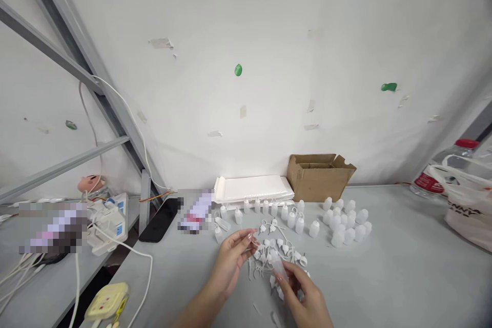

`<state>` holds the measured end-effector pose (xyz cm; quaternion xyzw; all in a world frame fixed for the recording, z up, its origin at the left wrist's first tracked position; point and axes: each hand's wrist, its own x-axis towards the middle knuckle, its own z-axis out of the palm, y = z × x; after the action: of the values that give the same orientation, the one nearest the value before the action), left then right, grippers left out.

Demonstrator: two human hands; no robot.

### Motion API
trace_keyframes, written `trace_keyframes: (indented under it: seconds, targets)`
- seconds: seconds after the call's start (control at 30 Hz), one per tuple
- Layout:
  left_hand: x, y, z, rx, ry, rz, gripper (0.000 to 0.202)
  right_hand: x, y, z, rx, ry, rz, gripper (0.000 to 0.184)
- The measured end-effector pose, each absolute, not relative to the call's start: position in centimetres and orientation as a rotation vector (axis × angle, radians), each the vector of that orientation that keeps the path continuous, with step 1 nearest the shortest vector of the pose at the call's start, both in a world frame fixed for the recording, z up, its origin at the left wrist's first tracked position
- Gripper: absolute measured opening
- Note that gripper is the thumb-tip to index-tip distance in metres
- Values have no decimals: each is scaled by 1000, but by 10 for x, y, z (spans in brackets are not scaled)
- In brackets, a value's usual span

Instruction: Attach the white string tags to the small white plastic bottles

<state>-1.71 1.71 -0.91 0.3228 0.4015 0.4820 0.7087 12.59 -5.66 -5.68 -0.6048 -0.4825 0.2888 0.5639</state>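
My right hand point(305, 294) grips a small translucent squeeze bottle point(277, 262) between thumb and fingers, tilted over the pile on the table. My left hand point(232, 256) is closed with thumb and fingertips together just left of the bottle; whatever they pinch is too small to make out. Beneath and between both hands lies a loose heap of white caps point(285, 249) with looped strap tails. Behind them, capped squeeze bottles point(300, 224) stand in rough rows. To the right clusters a group of several plain bottles point(349, 236) without strap caps.
A cardboard box point(322, 182) and a white flat package point(253, 189) rest against the wall. Black phone point(160, 220), power strip point(111, 225), cables and a yellow case point(106, 301) lie left. A plastic bag point(469, 210) and a large bottle point(428, 184) stand at far right.
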Motion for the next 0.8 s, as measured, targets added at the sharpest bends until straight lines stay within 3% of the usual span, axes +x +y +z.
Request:
trace_keyframes:
  seconds: [0.53, 0.8]
  targets:
    - [-13, 8, 5, 812, 753, 908, 34, 128, -57, -52, -1421, -1210, 631, 46]
    - [-12, 8, 2, 743, 693, 942, 27, 136, -56, -52, -1335, -1544, 637, 33]
